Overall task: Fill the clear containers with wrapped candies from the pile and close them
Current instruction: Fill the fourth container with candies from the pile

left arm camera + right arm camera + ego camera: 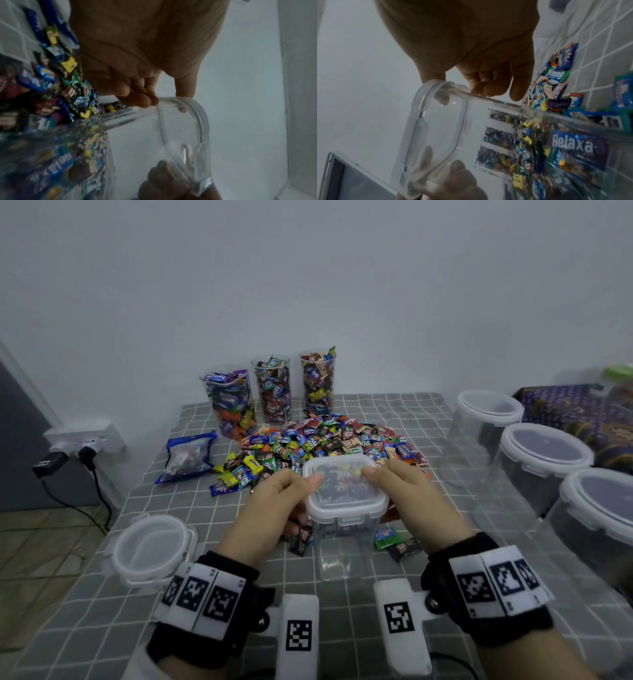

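Surface: grey checked tablecloth (376, 412) against a pale wall; socket with plugs at left.
Held item: square clear container (346, 529), lid (342, 484) on top, upright at the near edge of the candy pile (329, 440). Left hand (274, 508) and right hand (407, 501) grip its opposite sides, thumbs on the lid, fingers curled round the walls.
Behind pile: three filled tubes (274, 388).
Left: blue bag (186, 460); round lids (150, 546).
Right: three lidded jars (541, 453).
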### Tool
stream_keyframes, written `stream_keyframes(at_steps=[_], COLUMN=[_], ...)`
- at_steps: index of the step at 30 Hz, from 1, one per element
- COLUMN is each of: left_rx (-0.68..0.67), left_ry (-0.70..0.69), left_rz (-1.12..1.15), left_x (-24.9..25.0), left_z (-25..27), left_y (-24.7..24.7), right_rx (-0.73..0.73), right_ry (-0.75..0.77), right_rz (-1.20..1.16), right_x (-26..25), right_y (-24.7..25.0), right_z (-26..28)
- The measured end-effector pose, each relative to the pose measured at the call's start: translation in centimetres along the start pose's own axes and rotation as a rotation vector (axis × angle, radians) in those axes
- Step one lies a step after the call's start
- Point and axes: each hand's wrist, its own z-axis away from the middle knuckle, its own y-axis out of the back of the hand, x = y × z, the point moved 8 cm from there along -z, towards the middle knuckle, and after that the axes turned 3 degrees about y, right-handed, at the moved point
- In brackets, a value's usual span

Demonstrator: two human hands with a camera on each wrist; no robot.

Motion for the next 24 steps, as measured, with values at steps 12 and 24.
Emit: stream_keyframes(at_steps=[12,24], left_rx=[0.029,-0.011], left_ry=[-0.007,0.021], left_rz=[0.018,-0.053], left_x=[0.1,0.1], left_z=[0.9,3.7], left_y=[-0.1,0.3], right_rx=[0.157,0.268], right_ry=[0.125,0.205], right_rz=[-0.089,0.162], right_x=[-0.7,-2.0], right_y=[0.3,1.0], right_z=[0.1,1.1])
